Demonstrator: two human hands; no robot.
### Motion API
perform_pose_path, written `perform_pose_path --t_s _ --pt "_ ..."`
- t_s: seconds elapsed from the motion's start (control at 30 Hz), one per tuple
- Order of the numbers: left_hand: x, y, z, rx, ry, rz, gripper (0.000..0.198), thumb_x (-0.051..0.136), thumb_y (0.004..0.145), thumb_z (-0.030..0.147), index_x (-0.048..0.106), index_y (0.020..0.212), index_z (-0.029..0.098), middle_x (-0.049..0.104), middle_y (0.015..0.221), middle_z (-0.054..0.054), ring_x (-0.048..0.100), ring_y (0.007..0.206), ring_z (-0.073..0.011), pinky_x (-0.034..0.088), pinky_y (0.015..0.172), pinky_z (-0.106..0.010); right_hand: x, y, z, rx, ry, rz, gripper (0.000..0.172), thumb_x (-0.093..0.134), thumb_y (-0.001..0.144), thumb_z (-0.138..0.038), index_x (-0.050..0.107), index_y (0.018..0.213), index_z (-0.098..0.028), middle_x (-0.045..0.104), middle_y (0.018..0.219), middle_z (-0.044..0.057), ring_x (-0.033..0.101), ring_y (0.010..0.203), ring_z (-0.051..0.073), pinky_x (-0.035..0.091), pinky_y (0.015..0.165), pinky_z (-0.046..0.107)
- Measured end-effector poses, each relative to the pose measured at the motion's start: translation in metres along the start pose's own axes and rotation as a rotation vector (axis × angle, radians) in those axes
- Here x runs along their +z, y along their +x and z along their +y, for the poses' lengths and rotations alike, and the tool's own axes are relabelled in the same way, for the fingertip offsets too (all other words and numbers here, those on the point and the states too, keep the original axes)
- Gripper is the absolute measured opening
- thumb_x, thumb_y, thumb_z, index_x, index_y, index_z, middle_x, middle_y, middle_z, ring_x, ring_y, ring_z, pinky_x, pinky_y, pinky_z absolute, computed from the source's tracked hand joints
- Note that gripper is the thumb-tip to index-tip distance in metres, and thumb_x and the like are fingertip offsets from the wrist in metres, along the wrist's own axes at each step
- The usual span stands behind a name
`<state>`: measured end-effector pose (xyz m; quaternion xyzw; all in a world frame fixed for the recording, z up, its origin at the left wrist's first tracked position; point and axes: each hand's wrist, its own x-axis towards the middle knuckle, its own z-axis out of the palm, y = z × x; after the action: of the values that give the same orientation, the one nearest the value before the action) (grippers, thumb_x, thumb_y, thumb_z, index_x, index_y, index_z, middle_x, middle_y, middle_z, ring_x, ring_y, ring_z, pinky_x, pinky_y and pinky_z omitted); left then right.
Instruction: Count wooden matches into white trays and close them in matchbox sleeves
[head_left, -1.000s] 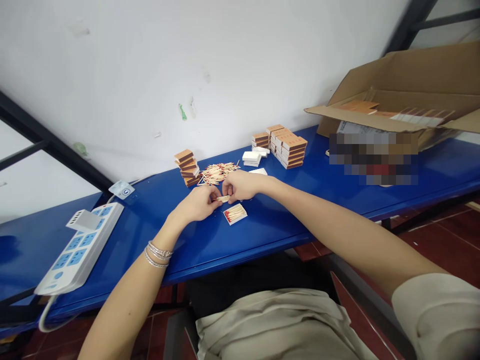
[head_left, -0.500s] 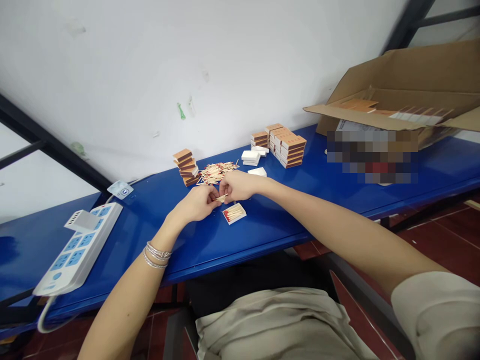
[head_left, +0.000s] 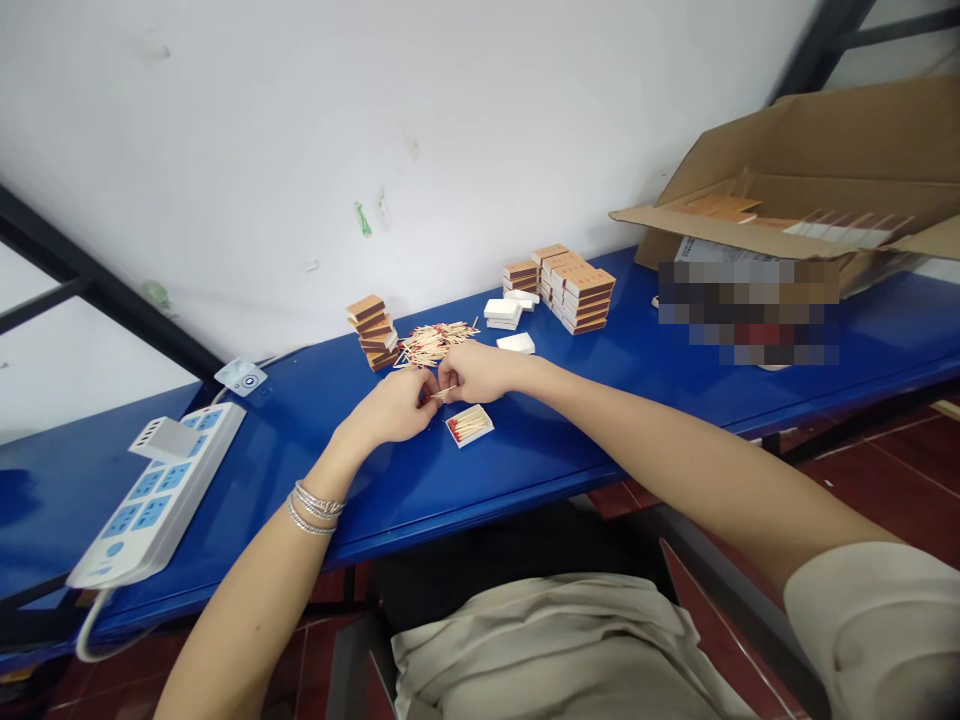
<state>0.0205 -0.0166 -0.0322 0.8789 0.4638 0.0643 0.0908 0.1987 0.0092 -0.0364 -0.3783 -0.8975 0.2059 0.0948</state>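
Observation:
My left hand (head_left: 401, 405) and my right hand (head_left: 476, 370) meet over the blue table, fingers pinched around a few matches (head_left: 443, 395) held between them. Just in front of the hands lies a white matchbox tray (head_left: 484, 432) filled with red-tipped matches (head_left: 469, 424). Behind my fingers a loose heap of matches (head_left: 431, 343) spreads on the table, partly hidden by my right hand. Left of the heap stands an uneven stack of matchboxes (head_left: 367, 325). Beyond my right wrist sits a white tray (head_left: 516, 344), its inside not visible.
More white trays (head_left: 502, 310) and a block of stacked matchboxes (head_left: 574, 285) stand near the wall. An open cardboard box (head_left: 795, 150) holds more boxes at right. A white power strip (head_left: 161, 495) lies at left on the blue table (head_left: 525, 470).
Both hands stay almost in place; the matches between the fingertips have shifted slightly. The view has moved a little.

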Motion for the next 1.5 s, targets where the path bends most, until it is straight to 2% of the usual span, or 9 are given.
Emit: perform_pose_path --t_s 0.2,0.5,0.83,1.23,1.5 --pt "-0.001 0.000 0.000 -0.045 0.049 0.007 0.009 0.054 0.083 0.024 0.060 0.086 0.017 0.065 0.076 -0.005 0.057 0.064 -0.0186 0.040 0.061 -0.030 -0.002 -0.002 -0.002 -0.012 -0.019 0.014 0.011 0.062 0.078 -0.015 0.072 0.083 -0.012 0.071 0.070 0.005 0.055 0.059 0.013 0.035 0.056 0.025" --pt "-0.006 -0.002 0.003 0.003 0.023 0.026 0.012 0.052 0.086 0.026 0.060 0.084 0.018 0.066 0.075 -0.005 0.058 0.063 -0.0182 0.040 0.062 -0.030 -0.002 -0.002 -0.001 -0.004 -0.041 0.037 0.011 0.063 0.081 -0.020 0.071 0.084 -0.013 0.071 0.074 0.006 0.055 0.062 0.014 0.034 0.057 0.026" --pt "-0.008 -0.003 0.004 0.054 -0.021 0.029 0.014 0.050 0.087 0.025 0.061 0.086 0.017 0.067 0.078 -0.005 0.058 0.066 -0.0172 0.042 0.064 -0.030 -0.005 -0.003 0.000 0.023 -0.037 0.001 0.013 0.061 0.084 -0.024 0.068 0.087 -0.014 0.070 0.081 0.008 0.056 0.068 0.015 0.035 0.058 0.026" --pt "-0.007 -0.004 0.005 0.036 -0.086 0.037 0.018 0.051 0.088 0.030 0.061 0.091 0.016 0.066 0.078 -0.005 0.057 0.066 -0.0175 0.042 0.063 -0.030 -0.008 -0.005 0.004 0.018 -0.074 -0.017 0.017 0.060 0.085 -0.029 0.068 0.087 -0.014 0.068 0.076 0.007 0.052 0.064 0.014 0.034 0.060 0.027" --pt "-0.007 -0.005 0.007 0.052 -0.248 -0.021 0.025 0.055 0.087 0.040 0.062 0.089 0.017 0.069 0.078 -0.003 0.057 0.061 -0.0141 0.043 0.057 -0.027 -0.020 -0.014 0.001 -0.008 -0.063 -0.136 0.017 0.061 0.083 -0.030 0.069 0.084 -0.014 0.068 0.075 0.005 0.052 0.062 0.013 0.033 0.057 0.027"
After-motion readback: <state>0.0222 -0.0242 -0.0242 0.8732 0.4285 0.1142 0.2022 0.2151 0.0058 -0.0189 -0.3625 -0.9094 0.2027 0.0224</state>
